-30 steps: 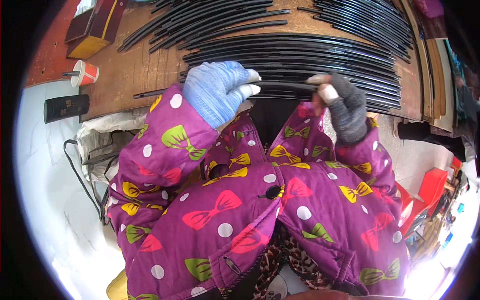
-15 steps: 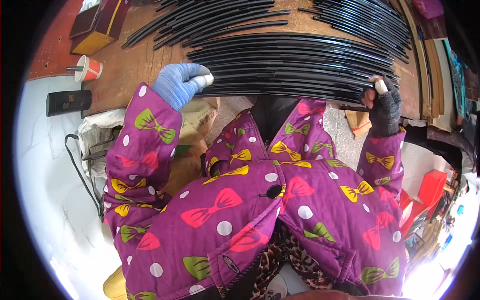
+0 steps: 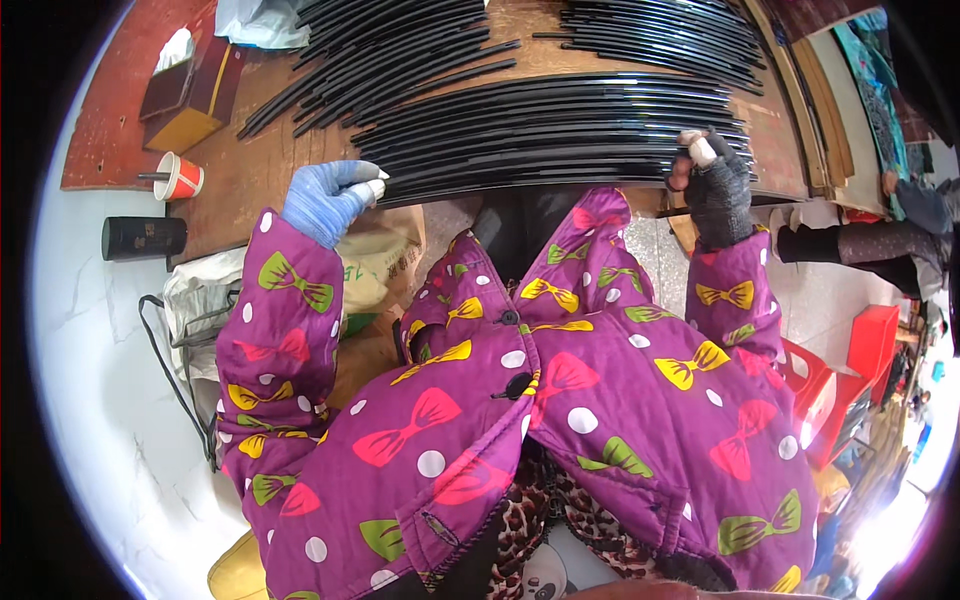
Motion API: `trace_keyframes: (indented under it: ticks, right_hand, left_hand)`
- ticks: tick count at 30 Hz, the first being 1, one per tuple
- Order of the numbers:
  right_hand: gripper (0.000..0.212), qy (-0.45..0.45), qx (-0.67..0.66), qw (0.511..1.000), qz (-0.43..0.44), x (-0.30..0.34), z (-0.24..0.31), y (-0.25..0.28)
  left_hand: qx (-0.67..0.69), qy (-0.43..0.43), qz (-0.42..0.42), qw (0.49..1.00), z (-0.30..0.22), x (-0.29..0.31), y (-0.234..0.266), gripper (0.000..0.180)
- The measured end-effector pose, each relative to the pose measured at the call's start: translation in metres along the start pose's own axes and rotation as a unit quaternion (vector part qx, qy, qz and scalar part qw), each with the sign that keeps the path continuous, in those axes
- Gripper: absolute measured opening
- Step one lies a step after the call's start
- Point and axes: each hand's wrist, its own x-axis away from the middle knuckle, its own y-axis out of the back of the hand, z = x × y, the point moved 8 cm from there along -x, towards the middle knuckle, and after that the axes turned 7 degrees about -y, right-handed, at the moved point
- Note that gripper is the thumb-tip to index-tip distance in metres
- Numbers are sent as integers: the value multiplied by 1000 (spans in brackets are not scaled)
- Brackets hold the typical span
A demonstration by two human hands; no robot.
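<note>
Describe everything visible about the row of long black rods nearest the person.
The long, thin black rods look glossy, perhaps plastic, lying side by side, left to right, on the brown wooden table, curved in this fisheye view. The blue knit-gloved left hand touches the near rods' left ends, the dark grey-gloved right hand their right; grip unclear.

Upper-left black rods [image 3: 400, 50] cut off by the top edge, clutter [image 3: 905, 400] at far right blurred.
</note>
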Motion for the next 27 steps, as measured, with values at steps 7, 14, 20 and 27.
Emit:
trace_keyframes:
  ticks: [7, 14, 20, 27]
  right_hand:
    - [11, -14, 69, 997, -12, 0, 1, 15]
    - [11, 22, -44, 999, 10, -21, 46, 121]
    - [11, -13, 55, 996, -65, -46, 58, 167]
    - [14, -71, 374, 905, -192, -66, 70, 167]
  left_hand:
    - [14, 8, 11, 1000, 9, -8, 1, 17]
    - [53, 16, -21, 998, 44, -13, 45, 19]
    - [43, 31, -40, 998, 46, -22, 37, 16]
    - [-35, -41, -108, 993, 40, -35, 32, 19]
